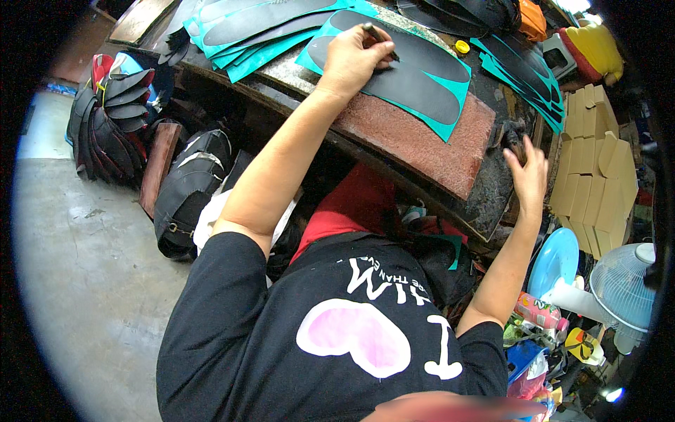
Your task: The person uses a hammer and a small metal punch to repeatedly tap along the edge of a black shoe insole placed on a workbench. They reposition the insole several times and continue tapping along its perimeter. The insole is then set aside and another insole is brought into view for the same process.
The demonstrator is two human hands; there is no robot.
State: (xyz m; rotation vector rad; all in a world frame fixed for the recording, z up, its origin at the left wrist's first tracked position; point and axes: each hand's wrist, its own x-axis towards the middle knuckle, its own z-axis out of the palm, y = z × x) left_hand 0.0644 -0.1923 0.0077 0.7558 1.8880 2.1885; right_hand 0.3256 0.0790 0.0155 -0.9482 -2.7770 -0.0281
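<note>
Teal sheet (450, 105) lay on the reddish bench top (429, 141), a black sole pattern (415, 77) on it. Left hand (355, 60) gripped a pen (380, 41), seemingly mid-tracing; next, following the outline steadily. Right hand (527, 176) hung open near the bench's edge.

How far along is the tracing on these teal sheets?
Done: the teal sheets piled at the bench's far left and at the right edge already carry dark sole outlines. In hand: the left hand holds a pen in its grip on the teal sheet in front, which already shows two dark shapes. The right hand rests at the bench edge. What remains can't be told.
</note>
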